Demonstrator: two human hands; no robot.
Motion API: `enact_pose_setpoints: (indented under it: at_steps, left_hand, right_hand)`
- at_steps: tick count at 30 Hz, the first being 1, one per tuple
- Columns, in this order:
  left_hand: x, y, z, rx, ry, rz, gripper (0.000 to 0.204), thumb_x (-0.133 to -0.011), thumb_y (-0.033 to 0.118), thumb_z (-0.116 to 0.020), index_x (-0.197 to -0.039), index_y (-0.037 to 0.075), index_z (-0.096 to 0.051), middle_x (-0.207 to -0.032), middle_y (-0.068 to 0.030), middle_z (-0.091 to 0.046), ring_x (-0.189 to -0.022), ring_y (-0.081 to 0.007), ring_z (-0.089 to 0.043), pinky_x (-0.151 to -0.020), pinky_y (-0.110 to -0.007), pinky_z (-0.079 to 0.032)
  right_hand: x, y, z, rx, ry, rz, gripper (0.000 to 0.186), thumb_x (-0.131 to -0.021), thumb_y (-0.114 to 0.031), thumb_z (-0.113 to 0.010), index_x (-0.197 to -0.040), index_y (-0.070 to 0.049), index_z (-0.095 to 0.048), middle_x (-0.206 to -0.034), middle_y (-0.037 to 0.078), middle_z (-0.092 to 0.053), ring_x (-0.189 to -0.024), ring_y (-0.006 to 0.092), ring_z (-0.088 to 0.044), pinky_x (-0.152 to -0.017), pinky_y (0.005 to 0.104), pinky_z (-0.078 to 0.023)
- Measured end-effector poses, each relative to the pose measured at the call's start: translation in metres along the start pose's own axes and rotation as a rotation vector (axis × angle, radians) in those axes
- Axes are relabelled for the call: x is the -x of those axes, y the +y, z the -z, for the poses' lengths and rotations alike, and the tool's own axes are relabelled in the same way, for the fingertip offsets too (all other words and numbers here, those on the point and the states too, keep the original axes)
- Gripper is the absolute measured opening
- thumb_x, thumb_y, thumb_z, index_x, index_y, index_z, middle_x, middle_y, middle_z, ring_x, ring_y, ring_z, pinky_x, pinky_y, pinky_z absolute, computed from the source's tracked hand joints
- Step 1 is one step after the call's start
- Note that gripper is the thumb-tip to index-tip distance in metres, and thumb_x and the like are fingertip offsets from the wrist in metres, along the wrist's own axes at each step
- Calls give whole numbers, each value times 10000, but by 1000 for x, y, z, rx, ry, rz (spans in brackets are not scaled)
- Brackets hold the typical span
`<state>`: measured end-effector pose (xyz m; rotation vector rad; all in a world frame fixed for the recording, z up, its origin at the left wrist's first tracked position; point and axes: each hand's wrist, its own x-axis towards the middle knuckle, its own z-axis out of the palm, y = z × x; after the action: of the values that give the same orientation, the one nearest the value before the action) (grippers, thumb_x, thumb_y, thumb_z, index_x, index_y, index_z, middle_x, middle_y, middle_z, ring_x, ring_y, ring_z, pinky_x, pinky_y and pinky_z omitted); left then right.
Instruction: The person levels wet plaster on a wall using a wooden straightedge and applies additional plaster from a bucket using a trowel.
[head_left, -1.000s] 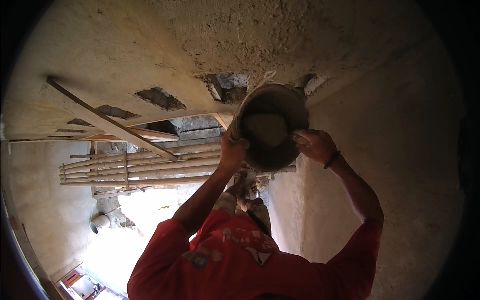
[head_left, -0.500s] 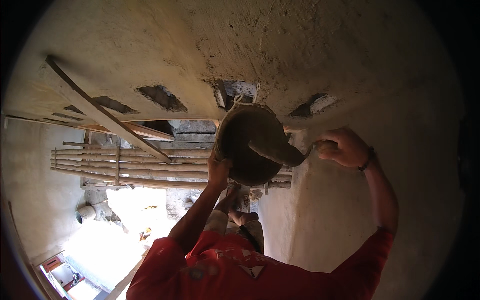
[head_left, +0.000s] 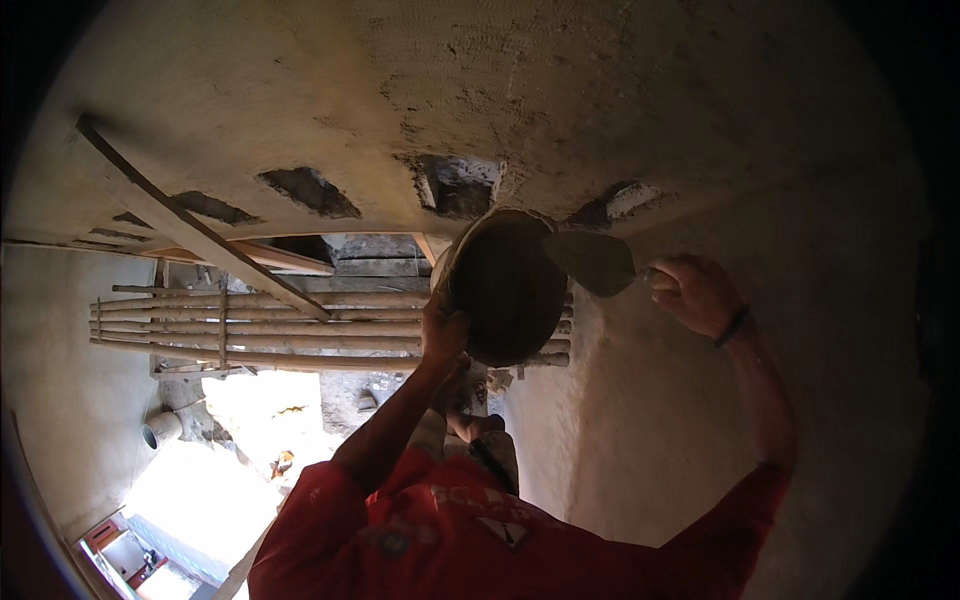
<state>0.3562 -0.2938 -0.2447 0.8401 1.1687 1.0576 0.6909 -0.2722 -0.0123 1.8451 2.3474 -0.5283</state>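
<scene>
My left hand (head_left: 445,335) grips the lower rim of a round, dark mortar pan (head_left: 510,290) and holds it up against the rough plastered wall (head_left: 560,90). My right hand (head_left: 700,295) is shut on the handle of a trowel; its flat blade (head_left: 595,262) points left and touches the pan's upper right rim. Just above the pan there is a dark, unplastered hole (head_left: 455,185) in the wall. My red sleeves and shirt (head_left: 450,530) fill the lower middle of the view.
Two more rough gaps (head_left: 310,190) (head_left: 620,200) flank the hole. Horizontal bamboo scaffold poles (head_left: 250,325) run left of the pan, and a slanted wooden plank (head_left: 200,235) crosses above them. Far below lies a sunlit floor (head_left: 220,480) with a pipe end (head_left: 160,430).
My right hand left the pan's rim and moved right; it now holds the trowel at the pan. The pan turned, so its pale mortar no longer shows, and sank slightly.
</scene>
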Motion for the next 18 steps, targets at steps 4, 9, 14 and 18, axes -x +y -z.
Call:
enact_pose_setpoints:
  at_steps: [4, 9, 14, 18]
  left_hand:
    - [7, 34, -35, -328, -18, -57, 615, -679, -9, -512, -1292, 37, -481, -1049, -137, -638, -963, -235, -619, -843, -333, -482]
    - [14, 52, -62, -461, -36, -172, 726, -703, -4, -504, -1396, 193, -414, -1030, -191, -645, -938, -330, -643, -796, -379, -501]
    - [21, 66, -73, -534, -74, -139, 706, -705, -36, -488, -1381, 161, -432, -1076, -222, -624, -1005, -335, -622, -827, -373, -497]
    - [9, 38, -57, -413, -56, -211, 546, -693, -34, -497, -1238, -1, -505, -995, -132, -651, -896, -185, -625, -792, -305, -503]
  right_hand:
    - [-12, -23, -80, 466, 43, 64, 217, -762, -138, -605, -975, -104, -629, -845, 128, -629, -821, 287, -637, -714, 405, -509]
    - [-32, -21, -138, 405, 22, 23, 245, -779, -155, -605, -1015, -90, -631, -803, 144, -632, -791, 315, -644, -699, 430, -516]
    - [-13, -5, -193, -119, 27, 11, 329, -784, -235, -636, -1089, -114, -604, -893, 132, -655, -799, 333, -644, -734, 444, -525]
    - [-10, -7, -209, -292, 190, 50, 337, -749, -225, -692, -1064, -122, -631, -866, 109, -675, -768, 306, -658, -701, 402, -539]
